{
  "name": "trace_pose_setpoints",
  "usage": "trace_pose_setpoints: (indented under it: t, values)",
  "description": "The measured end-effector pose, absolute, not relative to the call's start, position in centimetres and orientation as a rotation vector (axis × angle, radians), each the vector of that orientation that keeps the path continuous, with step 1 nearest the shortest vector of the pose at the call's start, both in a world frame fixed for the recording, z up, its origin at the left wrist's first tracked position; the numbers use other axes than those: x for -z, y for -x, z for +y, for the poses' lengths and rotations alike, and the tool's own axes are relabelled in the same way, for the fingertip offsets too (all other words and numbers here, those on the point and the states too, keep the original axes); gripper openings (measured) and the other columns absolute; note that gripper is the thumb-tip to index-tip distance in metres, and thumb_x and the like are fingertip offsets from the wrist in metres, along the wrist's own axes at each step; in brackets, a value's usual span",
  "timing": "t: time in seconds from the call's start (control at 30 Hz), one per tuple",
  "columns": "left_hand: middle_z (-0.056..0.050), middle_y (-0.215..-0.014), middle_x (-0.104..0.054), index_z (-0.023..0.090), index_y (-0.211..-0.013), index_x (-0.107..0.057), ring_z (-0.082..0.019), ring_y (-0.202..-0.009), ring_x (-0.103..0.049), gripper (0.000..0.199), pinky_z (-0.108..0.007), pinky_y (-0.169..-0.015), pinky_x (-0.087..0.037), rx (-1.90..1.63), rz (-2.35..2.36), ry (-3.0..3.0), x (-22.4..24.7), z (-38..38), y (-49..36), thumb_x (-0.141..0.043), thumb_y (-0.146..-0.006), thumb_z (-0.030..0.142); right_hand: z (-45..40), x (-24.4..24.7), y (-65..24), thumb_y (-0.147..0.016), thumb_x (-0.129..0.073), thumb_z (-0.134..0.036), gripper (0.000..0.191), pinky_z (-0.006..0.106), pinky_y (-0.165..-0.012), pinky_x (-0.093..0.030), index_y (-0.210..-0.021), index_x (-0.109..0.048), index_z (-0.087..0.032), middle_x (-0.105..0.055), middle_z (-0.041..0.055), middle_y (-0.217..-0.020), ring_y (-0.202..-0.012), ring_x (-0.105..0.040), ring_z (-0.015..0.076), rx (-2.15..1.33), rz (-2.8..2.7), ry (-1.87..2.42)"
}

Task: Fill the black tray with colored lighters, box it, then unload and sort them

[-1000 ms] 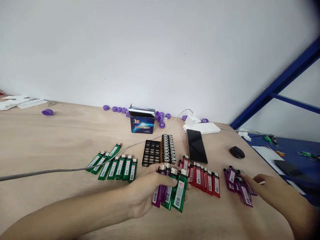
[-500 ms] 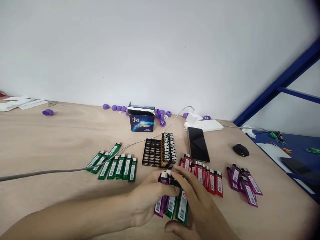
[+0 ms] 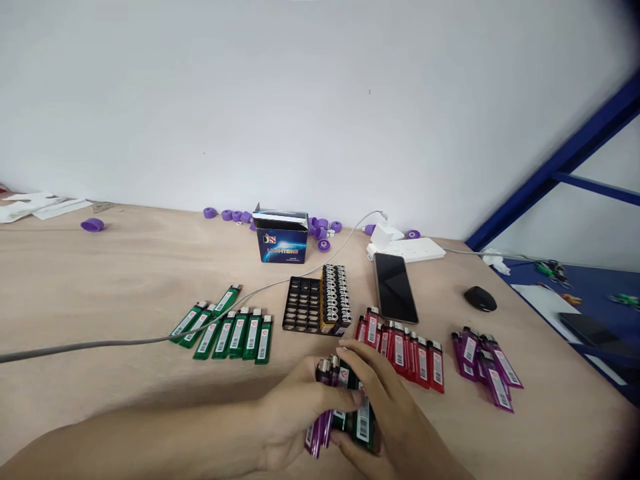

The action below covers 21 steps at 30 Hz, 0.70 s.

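Note:
My left hand [image 3: 300, 407] is closed around purple lighters [image 3: 315, 433], its thumb lying across them. Against these, my right hand [image 3: 385, 400] grips green lighters [image 3: 364, 420], fingers over the top and thumb below. The fingers hide part of both bunches. Beyond my hands stands a black tray [image 3: 303, 303], its left slots bare and its right side filled with upright lighters [image 3: 336, 297]. Green lighters [image 3: 237, 333] lie in a row to the left. Red lighters [image 3: 400, 347] are just right of my right hand, with purple lighters [image 3: 493, 373] farther right.
A blue lighter box [image 3: 283, 243] stands open at the back, purple caps [image 3: 323, 232] around it. A phone [image 3: 395, 287], white power strip [image 3: 415, 251] and black mouse [image 3: 480, 299] are on the right. A grey cable [image 3: 125, 344] crosses the table and the green row.
Both hands have drawn slightly lower and closer together. The purple lighters have slid down in my left hand, and the green ones sit more inside my right hand.

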State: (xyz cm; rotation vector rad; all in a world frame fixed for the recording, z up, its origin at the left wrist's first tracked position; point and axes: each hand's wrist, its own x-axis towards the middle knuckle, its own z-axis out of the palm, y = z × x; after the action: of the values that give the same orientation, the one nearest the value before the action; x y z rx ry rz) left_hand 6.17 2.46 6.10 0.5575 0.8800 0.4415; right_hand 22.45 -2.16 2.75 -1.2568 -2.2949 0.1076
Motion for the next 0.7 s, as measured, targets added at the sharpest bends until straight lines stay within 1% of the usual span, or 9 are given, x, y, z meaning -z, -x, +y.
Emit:
trace_pose_setpoints:
  t: [0.1, 0.2, 0.3, 0.4, 0.43, 0.5, 0.6, 0.67, 0.7]
  values:
    - [-0.003, -0.078, -0.068, 0.015, -0.094, -0.068, -0.023, -0.079, -0.065, 0.035, -0.027, -0.060, -0.046, -0.460, 0.910, -0.565, -6.3, 2.3, -6.3, -0.069, -0.059, 0.011, -2.0, -2.8, -22.7, -0.074, -0.076, -0.034, 0.079, 0.047, -0.096, -0.054, -0.142, -0.039, -0.014, -0.055, 0.0188, -0.136, -0.123, -0.055, 0.0342, -0.069, -2.364, 1.236]
    - [-0.005, -0.091, -0.073, 0.015, -0.102, -0.070, -0.023, -0.089, -0.067, 0.041, -0.029, -0.070, -0.050, -0.506, 0.901, -0.581, -6.1, 2.4, -6.3, -0.069, -0.062, 0.010, -1.8, -2.8, -22.7, -0.077, -0.074, -0.037, 0.076, 0.048, -0.096, -0.052, -0.141, -0.042, -0.012, -0.058, 0.0198, -0.134, -0.122, -0.055, 0.0350, 0.041, -2.369, 1.237]
    - [-0.004, -0.085, -0.073, 0.015, -0.094, -0.073, -0.022, -0.086, -0.067, 0.033, -0.029, -0.074, -0.050, -0.525, 0.925, -0.621, -5.6, 2.5, -6.4, -0.072, -0.061, 0.011, -1.8, -2.6, -22.5, -0.084, -0.067, -0.032, 0.065, 0.045, -0.094, -0.051, -0.140, -0.044, -0.009, -0.061, 0.0200, -0.131, -0.120, -0.058, 0.0333, 0.165, -2.333, 1.224]
    - [-0.003, -0.079, -0.071, 0.014, -0.087, -0.073, -0.022, -0.083, -0.067, 0.025, -0.030, -0.074, -0.049, -0.522, 0.920, -0.638, -5.5, 2.5, -6.3, -0.075, -0.062, 0.014, -1.8, -2.1, -22.4, -0.086, -0.064, -0.031, 0.057, 0.042, -0.093, -0.052, -0.138, -0.048, -0.012, -0.063, 0.0173, -0.131, -0.119, -0.060, 0.0316, 0.191, -2.311, 1.201]
    - [-0.003, -0.080, -0.072, 0.014, -0.088, -0.073, -0.022, -0.084, -0.067, 0.025, -0.031, -0.076, -0.050, -0.527, 0.905, -0.630, -5.5, 2.4, -6.2, -0.078, -0.064, 0.018, -1.8, -2.0, -22.4, -0.087, -0.063, -0.031, 0.056, 0.042, -0.093, -0.053, -0.138, -0.049, -0.013, -0.063, 0.0166, -0.131, -0.120, -0.060, 0.0311, 0.179, -2.294, 1.204]
    - [-0.006, -0.089, -0.073, 0.014, -0.095, -0.073, -0.023, -0.092, -0.068, 0.038, -0.032, -0.083, -0.050, -0.574, 0.893, -0.603, -5.1, 1.9, -5.9, -0.085, -0.065, 0.034, -1.6, -1.7, -22.7, -0.088, -0.062, -0.032, 0.055, 0.042, -0.093, -0.054, -0.138, -0.048, -0.015, -0.062, 0.0158, -0.131, -0.120, -0.061, 0.0307, 0.148, -2.235, 1.236]
    - [-0.008, -0.103, -0.072, 0.018, -0.103, -0.069, -0.024, -0.100, -0.067, 0.057, -0.034, -0.091, -0.049, -0.689, 0.921, -0.558, -3.3, 0.1, -4.9, -0.085, -0.064, 0.057, -1.3, -1.3, -23.4, -0.090, -0.062, -0.036, 0.055, 0.045, -0.093, -0.056, -0.139, -0.046, -0.017, -0.063, 0.0153, -0.130, -0.118, -0.062, 0.0314, 0.125, -2.121, 1.338]
    - [-0.007, -0.098, -0.071, 0.021, -0.103, -0.067, -0.026, -0.095, -0.069, 0.057, -0.038, -0.085, -0.051, -0.669, 0.846, -0.614, -1.6, -1.4, -4.0, -0.080, -0.068, 0.064, -1.2, -0.9, -23.7, -0.090, -0.062, -0.037, 0.056, 0.047, -0.094, -0.057, -0.140, -0.045, -0.018, -0.063, 0.0148, -0.129, -0.117, -0.063, 0.0320, 0.129, -2.045, 1.368]
    - [-0.008, -0.097, -0.070, 0.022, -0.105, -0.067, -0.026, -0.096, -0.068, 0.053, -0.038, -0.082, -0.052, -0.599, 0.762, -0.722, -0.9, -2.1, -3.5, -0.077, -0.073, 0.063, -1.2, -0.7, -23.7, -0.090, -0.063, -0.037, 0.057, 0.047, -0.094, -0.057, -0.140, -0.045, -0.018, -0.063, 0.0145, -0.129, -0.117, -0.063, 0.0322, 0.126, -2.020, 1.367]
